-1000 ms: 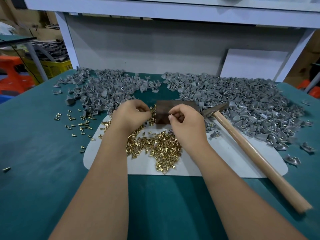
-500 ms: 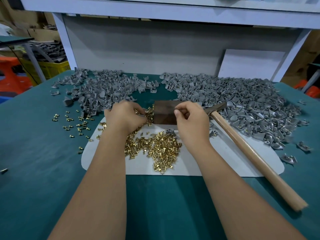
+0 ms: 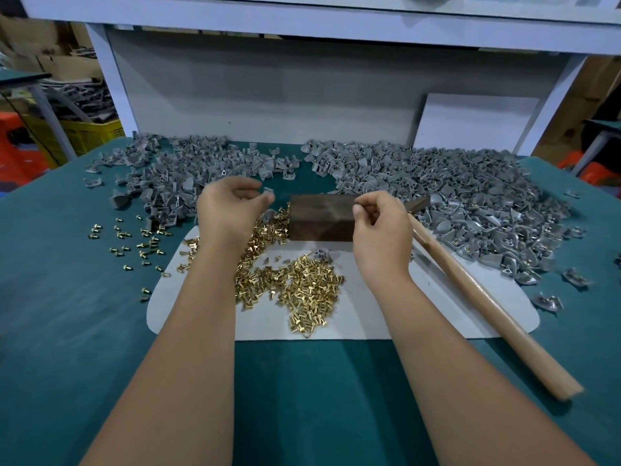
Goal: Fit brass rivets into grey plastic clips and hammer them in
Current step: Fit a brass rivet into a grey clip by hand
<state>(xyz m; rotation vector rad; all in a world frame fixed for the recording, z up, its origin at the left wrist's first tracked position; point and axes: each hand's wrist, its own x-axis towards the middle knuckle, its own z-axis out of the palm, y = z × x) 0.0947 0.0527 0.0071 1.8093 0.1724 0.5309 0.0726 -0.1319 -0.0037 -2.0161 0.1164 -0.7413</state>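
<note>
My left hand (image 3: 232, 210) hovers over the left end of the brass rivet pile (image 3: 302, 284), its fingers curled on a small grey clip (image 3: 268, 193) at the fingertips. My right hand (image 3: 379, 227) is over the right end of the dark block (image 3: 319, 220), thumb and forefinger pinched together. Whether anything is held in that pinch is too small to tell. The hammer (image 3: 487, 307) lies untouched to the right, its head beside the block and its wooden handle pointing toward me.
Grey clips lie in two big heaps, a left heap (image 3: 181, 176) and a right heap (image 3: 453, 203). Loose rivets (image 3: 134, 243) are scattered on the green table left of the white mat (image 3: 369, 321). A shelf frame and back panel close off the far side.
My hands were together at the block's left end. The left has since lifted leftward with a clip and the right has shifted right along the block.
</note>
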